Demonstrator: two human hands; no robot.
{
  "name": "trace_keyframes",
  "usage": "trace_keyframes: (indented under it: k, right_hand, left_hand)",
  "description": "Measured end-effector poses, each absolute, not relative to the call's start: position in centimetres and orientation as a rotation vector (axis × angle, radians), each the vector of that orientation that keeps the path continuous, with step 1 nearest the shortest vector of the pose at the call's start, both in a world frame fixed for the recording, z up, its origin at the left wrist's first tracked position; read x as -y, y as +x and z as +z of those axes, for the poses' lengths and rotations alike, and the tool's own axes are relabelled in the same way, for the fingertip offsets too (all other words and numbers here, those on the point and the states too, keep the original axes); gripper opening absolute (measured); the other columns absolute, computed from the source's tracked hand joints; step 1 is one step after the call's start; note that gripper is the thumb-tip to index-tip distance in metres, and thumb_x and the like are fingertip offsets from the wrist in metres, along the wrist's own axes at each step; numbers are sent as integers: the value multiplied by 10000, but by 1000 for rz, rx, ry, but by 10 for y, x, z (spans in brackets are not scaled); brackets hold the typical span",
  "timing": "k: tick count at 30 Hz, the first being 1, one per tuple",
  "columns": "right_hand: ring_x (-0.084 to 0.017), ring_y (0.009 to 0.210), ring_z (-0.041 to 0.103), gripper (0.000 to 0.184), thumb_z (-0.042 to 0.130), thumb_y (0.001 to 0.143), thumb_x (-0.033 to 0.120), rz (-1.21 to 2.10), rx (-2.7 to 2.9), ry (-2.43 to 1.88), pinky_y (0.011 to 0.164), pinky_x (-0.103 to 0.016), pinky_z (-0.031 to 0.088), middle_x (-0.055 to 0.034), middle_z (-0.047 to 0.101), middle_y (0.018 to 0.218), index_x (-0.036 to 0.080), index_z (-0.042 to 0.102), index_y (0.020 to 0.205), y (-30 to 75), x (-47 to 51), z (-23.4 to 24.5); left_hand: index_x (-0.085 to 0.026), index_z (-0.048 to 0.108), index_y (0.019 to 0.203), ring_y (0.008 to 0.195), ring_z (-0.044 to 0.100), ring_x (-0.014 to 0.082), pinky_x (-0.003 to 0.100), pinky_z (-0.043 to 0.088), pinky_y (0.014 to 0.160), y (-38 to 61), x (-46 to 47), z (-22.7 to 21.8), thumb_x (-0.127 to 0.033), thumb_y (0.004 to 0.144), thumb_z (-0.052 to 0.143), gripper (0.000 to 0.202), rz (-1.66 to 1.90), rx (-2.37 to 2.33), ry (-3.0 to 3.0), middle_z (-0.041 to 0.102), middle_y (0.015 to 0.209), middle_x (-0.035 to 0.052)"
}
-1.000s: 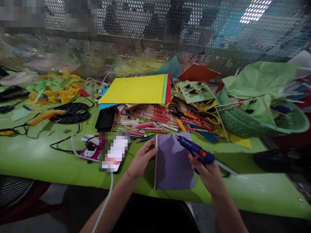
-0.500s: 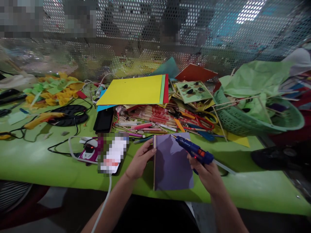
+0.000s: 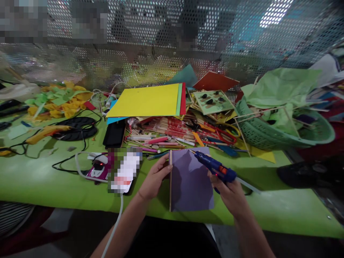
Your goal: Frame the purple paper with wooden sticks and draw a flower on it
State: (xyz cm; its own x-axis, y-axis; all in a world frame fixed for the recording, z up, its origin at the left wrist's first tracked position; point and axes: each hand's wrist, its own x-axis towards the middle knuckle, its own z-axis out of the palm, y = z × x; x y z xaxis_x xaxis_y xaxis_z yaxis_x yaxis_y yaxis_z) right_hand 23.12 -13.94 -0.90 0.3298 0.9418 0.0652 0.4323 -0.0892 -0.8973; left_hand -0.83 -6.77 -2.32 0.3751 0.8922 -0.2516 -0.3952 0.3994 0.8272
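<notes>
- With the fingers of the left hand (image 3: pixel 153 179) bent and pinching the left side of a flat rectangular purple board (image 3: pixel 192 190), thumb on top by the thin pale wood-like strip (image 3: pixel 170 190), toward the far end.
- With the fingers of the right hand (image 3: pixel 228 193) curled around the handle of a dark blue plastic glue gun (image 3: pixel 212 165) with orange trim, a small red light and a whitish stick jutting from the rear; impossible to tell any squeeze on the trigger.
- Set between both hands, over the glossy green tabletop (image 3: pixel 40 190), just in from the near rim: the purple board, long axis running away from the body; cannot tell flat from slightly raised.
- Running along the board's whole left edge, parallel to that long axis: the strip, to the right of the left fingers and touching the thumb, well apart from the right hand.
- Pointing forward and left: the gun's nozzle, near the board's far edge, right of the strip; cannot tell touching from hovering.
- Nearer to the strip: left hand. Nearer to the board's right edge: right hand.
- Just beyond the far edge: scattered pens and pencils (image 3: pixel 161 141). Left of the left hand: a lit phone (image 3: pixel 126 170) on a white cable (image 3: pixel 118 218).
</notes>
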Motion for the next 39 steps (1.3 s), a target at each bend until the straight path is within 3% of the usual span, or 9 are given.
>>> trace_keyframes:
  k: [14,27,39]
  right_hand:
    - [-221,665,582,447,682,794,654,705,1226,-1682,604,-333,495,-53,636,686,208,709,809,230,139,-8]
    - [-177,602,537,446,673,808,638,748,1182,-1630,566,-310,476,-48,632,693,194,692,758,232,141,-3]
    - [-210,701,583,397,635,866,587,757,1299,-1606,635,-323,483,-48,633,715,212,762,839,229,143,7]
  left_hand:
    - [-254,698,1272,910,665,167,238,501,762,-8,68,-23,-364,775,801,520,918,-822,757,738,1150,58]
    - [-270,698,1277,958,662,169,229,507,789,-9,68,-26,-367,796,790,500,920,-818,771,738,1187,50]
    - [-270,703,1271,1017,662,184,238,513,835,-9,68,-24,-353,797,797,491,923,-805,757,725,1233,57]
